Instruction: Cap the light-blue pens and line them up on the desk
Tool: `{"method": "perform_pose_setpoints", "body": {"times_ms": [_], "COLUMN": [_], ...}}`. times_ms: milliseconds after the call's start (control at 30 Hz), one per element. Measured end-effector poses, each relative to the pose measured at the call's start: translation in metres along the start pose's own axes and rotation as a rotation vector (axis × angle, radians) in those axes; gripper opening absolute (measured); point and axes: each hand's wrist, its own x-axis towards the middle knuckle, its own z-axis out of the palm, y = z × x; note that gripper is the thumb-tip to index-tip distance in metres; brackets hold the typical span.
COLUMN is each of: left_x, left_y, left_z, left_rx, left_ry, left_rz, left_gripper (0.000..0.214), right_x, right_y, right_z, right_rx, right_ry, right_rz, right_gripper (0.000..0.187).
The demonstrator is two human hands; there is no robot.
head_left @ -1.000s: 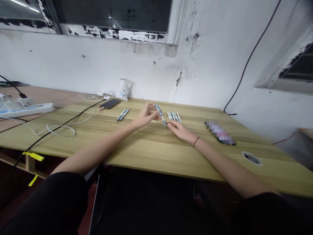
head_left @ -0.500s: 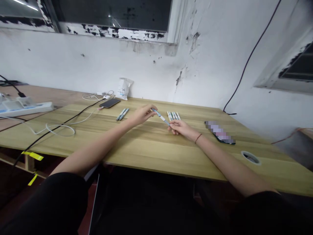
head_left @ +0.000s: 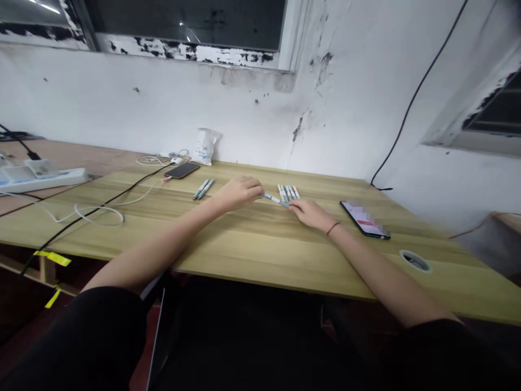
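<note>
Holding a pen [head_left: 275,199] crosswise between left hand [head_left: 240,194] and right hand [head_left: 310,213]

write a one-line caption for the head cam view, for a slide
Head view: left hand grips a blue-and-white pen, right hand at its far end, beside a row of pens on a wooden desk.

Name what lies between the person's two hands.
In the head view, a pen lies between the left hand and the right hand, reaching from one to the other.

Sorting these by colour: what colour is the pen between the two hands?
The pen is white and pale blue; the head view shows it best.
</note>
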Motion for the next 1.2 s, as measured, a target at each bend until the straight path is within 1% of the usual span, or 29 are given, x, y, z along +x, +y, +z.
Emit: {"method": "perform_pose_setpoints", "body": {"times_ms": [133, 233, 300, 367, 467, 567, 667, 767, 867, 933, 1033, 1200], "left_x": [-0.002, -0.001, -0.001, 0.000, -0.001, -0.001, -0.001, -0.002, -0.002, -0.002, -0.002, -0.002], "left_y": [0.004, 0.006, 0.007, 0.009, 0.016, 0.024, 0.028, 0.027, 0.026, 0.027, 0.030, 0.031], "left_z": [0.005, 0.006, 0.007, 0.009, 0.012, 0.014, 0.014, 0.014, 0.015, 0.016, 0.017, 0.015], "left_rx": [-0.082, -0.176, -0.206, -0.177, -0.061, 0.025, 0.009, -0.014, -0.016, -0.016, -0.026, -0.100], "left_ry": [-0.033, -0.104, -0.201, -0.294, -0.362, -0.363, -0.352, -0.358, -0.343, -0.326, -0.331, -0.368], "left_rz": [-0.149, -0.218, -0.190, -0.131, -0.087, -0.111, -0.145, -0.167, -0.157, -0.145, -0.150, -0.188], "left_gripper": [0.025, 0.029, 0.031, 0.036, 0.039, 0.034, 0.034, 0.034, 0.035, 0.036, 0.037, 0.036], "right_x": [-0.001, -0.002, -0.003, -0.003, -0.004, -0.004, -0.006, -0.006, -0.005, -0.004, -0.002, -0.001], "right_y": [-0.001, -0.007, -0.012, -0.016, -0.018, -0.018, -0.021, -0.025, -0.025, -0.023, -0.020, -0.017], "right_z": [0.000, -0.001, -0.002, -0.001, 0.002, 0.005, 0.005, 0.004, 0.004, 0.006, 0.009, 0.012], "right_rx": [-0.055, -0.032, -0.009, 0.012, 0.076, 0.236, 0.365, 0.403, 0.433, 0.474, 0.511, 0.588], "right_ry": [0.072, 0.102, 0.098, 0.081, 0.068, 0.054, 0.028, 0.021, -0.004, -0.028, -0.020, 0.046], "right_rz": [-0.009, -0.028, -0.030, -0.025, -0.011, 0.017, 0.048, 0.064, 0.089, 0.110, 0.099, 0.048], "right_gripper": [0.024, 0.023, 0.023, 0.023, 0.021, 0.018, 0.019, 0.026, 0.039, 0.043, 0.039, 0.028]}}
